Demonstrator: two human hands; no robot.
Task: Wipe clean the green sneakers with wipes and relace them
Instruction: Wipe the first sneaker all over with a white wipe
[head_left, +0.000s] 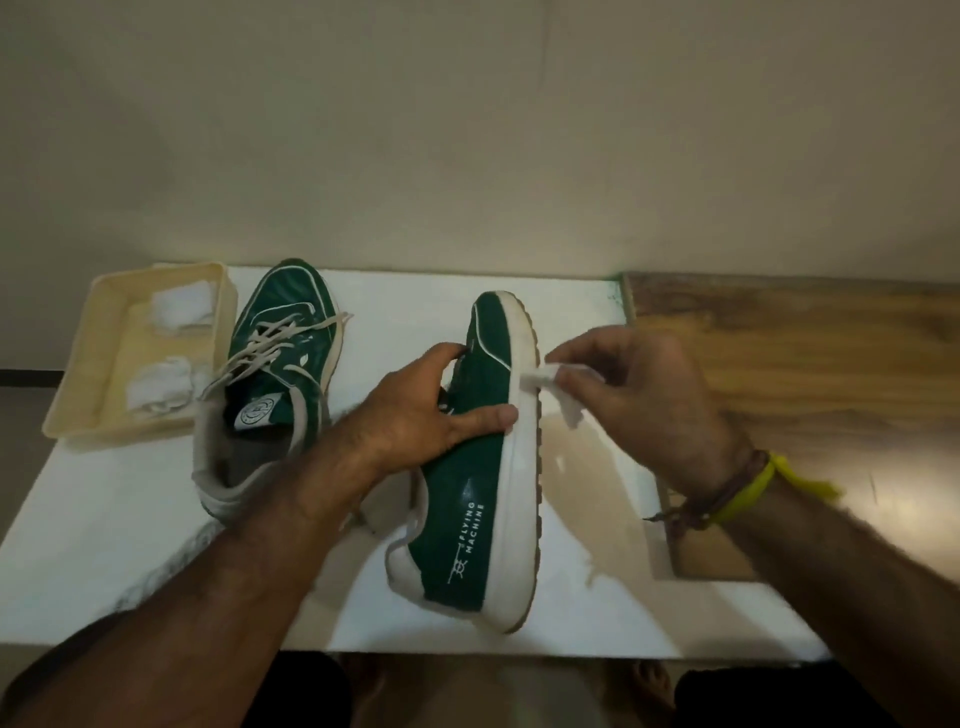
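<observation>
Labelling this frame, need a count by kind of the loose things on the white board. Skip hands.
Green sneakers: 2, the laced sneaker standing beside the tray, the tilted sneaker gripped by the left hand.
Wipes: 3, two wipes in the tray, one held wipe pinched by the right hand against the white sole.
Trays: 1, cream tray.
Total: 6

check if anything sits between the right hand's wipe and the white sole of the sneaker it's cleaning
Nothing visible does. The right hand pinches the wipe right against the white sole of the tilted sneaker, which the left hand grips by its upper, its thumb ending short of the wipe.
</observation>
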